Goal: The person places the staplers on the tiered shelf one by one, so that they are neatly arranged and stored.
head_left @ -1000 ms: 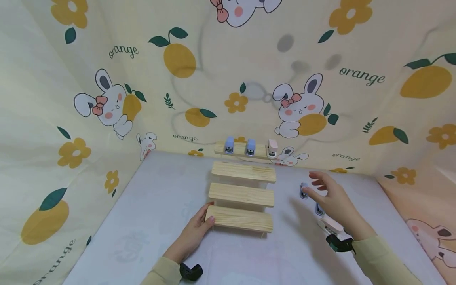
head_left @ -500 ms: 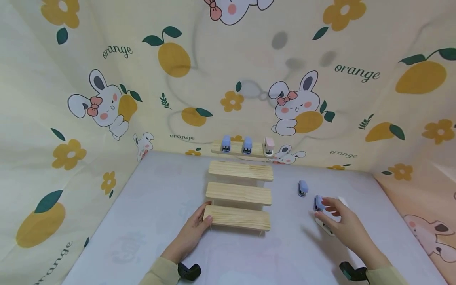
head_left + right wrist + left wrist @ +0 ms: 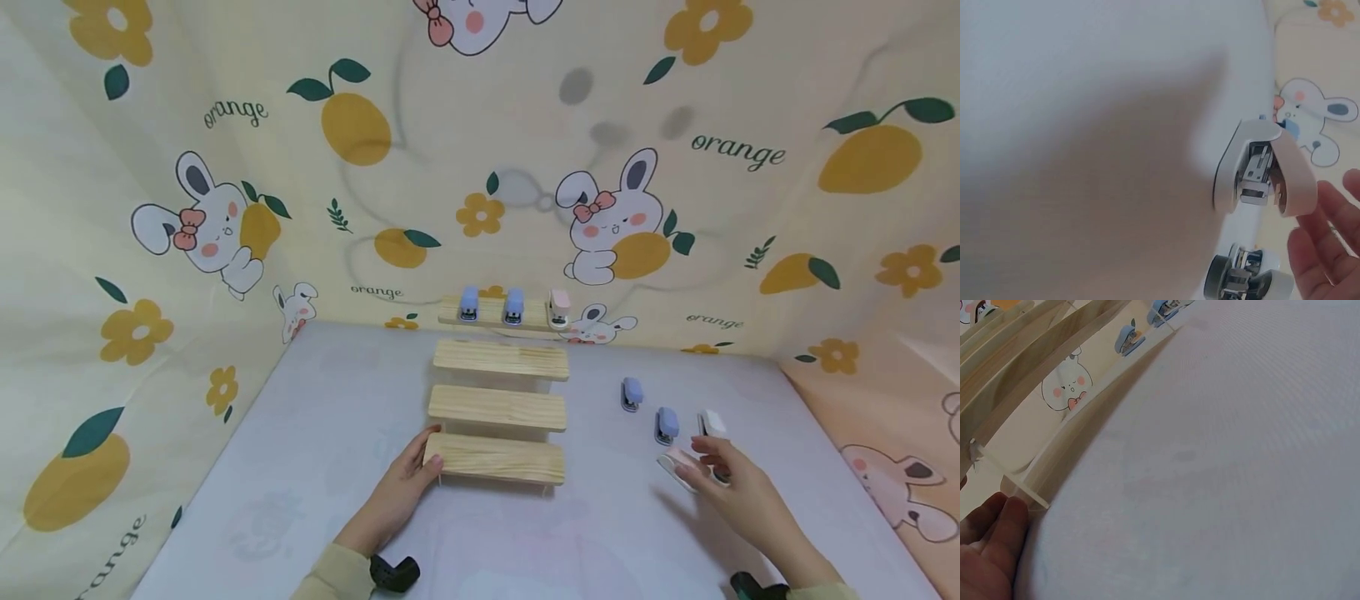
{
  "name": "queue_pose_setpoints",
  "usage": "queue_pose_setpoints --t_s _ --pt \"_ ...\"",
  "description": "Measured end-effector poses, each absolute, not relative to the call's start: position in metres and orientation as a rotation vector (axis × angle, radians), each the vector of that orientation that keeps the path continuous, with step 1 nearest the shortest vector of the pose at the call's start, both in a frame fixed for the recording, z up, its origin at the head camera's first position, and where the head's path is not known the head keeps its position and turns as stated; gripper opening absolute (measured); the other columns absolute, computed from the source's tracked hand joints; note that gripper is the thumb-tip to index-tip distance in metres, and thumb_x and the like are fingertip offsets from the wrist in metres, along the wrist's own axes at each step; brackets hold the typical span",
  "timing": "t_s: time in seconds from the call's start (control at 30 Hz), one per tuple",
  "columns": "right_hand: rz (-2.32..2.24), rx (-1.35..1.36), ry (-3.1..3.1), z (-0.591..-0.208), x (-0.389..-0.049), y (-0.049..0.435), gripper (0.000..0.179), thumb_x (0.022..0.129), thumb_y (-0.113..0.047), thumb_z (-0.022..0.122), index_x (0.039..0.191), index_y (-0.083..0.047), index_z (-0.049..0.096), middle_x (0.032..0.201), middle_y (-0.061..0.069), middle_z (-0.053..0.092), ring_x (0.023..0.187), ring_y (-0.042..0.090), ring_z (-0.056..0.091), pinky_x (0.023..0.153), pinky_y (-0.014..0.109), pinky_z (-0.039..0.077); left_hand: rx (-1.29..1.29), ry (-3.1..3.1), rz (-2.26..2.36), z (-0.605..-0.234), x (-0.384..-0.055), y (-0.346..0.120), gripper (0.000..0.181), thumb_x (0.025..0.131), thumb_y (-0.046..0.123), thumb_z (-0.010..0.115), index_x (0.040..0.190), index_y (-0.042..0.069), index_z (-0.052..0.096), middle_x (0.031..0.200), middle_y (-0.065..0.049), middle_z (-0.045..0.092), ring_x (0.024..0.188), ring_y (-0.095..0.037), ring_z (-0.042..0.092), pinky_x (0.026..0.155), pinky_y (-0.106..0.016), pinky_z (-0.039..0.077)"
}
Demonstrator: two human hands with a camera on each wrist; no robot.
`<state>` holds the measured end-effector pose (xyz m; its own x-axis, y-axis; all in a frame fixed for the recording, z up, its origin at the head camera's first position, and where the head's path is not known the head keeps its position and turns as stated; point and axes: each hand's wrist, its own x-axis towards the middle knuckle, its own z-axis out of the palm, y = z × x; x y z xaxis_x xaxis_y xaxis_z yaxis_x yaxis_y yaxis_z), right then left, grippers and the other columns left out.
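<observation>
A tiered wooden rack [image 3: 495,458] stands mid-table. My left hand [image 3: 407,477] grips the left end of its lowest step, thumb on top; in the left wrist view, the fingers [image 3: 1007,531] lie beside a thin leg. My right hand [image 3: 738,487] is at a pink mini stapler [image 3: 677,460] on the table, fingers slightly bent and spread. In the right wrist view the pink stapler [image 3: 1294,178] rests on its white base, fingertips close to its arm; whether they touch I cannot tell. A white stapler [image 3: 712,423] and another, partly hidden stapler [image 3: 1244,281] are near this hand.
Two blue staplers [image 3: 632,393] lie between the rack and my right hand. On the rack's top step [image 3: 495,312], two blue staplers [image 3: 513,307] and one pink stapler [image 3: 559,308] stand in a row. A printed cloth [image 3: 480,125] covers the walls behind.
My right hand has come back toward me and down, past the blue staplers to the pink one. My left hand keeps its grip on the rack. The head view has shifted slightly.
</observation>
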<state>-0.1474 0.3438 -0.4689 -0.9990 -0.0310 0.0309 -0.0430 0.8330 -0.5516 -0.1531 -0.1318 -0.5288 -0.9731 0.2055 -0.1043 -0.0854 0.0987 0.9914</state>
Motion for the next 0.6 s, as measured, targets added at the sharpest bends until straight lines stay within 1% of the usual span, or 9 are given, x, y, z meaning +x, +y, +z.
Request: queue_pose_setpoints --t_s 0.17,0.3,0.43,0.53,0.6 --pt "0.878 0.071 -3.042 -0.4744 -0.1463 0.3468 0.073 0.087 -0.053 0.066 0.137 -0.002 0.047 0.123 0.024 0.057 0.104 0.04 0.057 0.081 0.056 0.05 0.137 2.146 1.99 -0.5287 -0.1527 -0.1316 0.061 0.097 0.038 0.056 0.151 0.026 0.031 0.159 -0.006 0.02 0.144 -0.023 0.017 0.116 -0.04 0.019" --pt "0.862 0.082 -3.077 -0.4767 -0.1457 0.3451 0.078 0.084 -0.054 0.069 0.139 -0.003 0.045 0.121 0.022 0.057 0.098 0.033 0.059 0.075 0.048 0.052 0.132 2.153 1.981 -0.5283 -0.1528 -0.1316 0.061 0.097 0.04 0.056 0.152 0.025 0.031 0.159 -0.006 0.02 0.145 -0.023 0.017 0.116 -0.04 0.019" --pt "0.91 0.074 -3.1 -0.4767 -0.147 0.3436 0.08 0.084 -0.053 0.07 0.141 -0.003 0.042 0.125 0.024 0.054 0.092 0.024 0.06 0.069 0.036 0.052 0.127 2.153 1.973 -0.5289 -0.1534 -0.132 0.063 0.097 0.041 0.056 0.152 0.025 0.03 0.159 -0.005 0.019 0.145 -0.024 0.017 0.116 -0.041 0.02" --pt "0.978 0.045 -3.132 -0.4761 -0.1487 0.3435 0.083 0.084 -0.052 0.07 0.143 -0.003 0.038 0.132 0.028 0.049 0.092 0.023 0.062 0.068 0.034 0.054 0.119 2.15 1.966 -0.5288 -0.1538 -0.1322 0.063 0.096 0.043 0.055 0.152 0.026 0.03 0.159 -0.005 0.019 0.145 -0.024 0.017 0.115 -0.041 0.02" --pt "1.024 0.018 -3.155 -0.4758 -0.1501 0.344 0.085 0.084 -0.052 0.07 0.145 -0.003 0.036 0.135 0.029 0.046 0.094 0.025 0.062 0.069 0.035 0.055 0.109 2.151 1.957 -0.5283 -0.1536 -0.1322 0.063 0.096 0.044 0.055 0.152 0.028 0.03 0.159 -0.004 0.019 0.144 -0.023 0.017 0.115 -0.041 0.02"
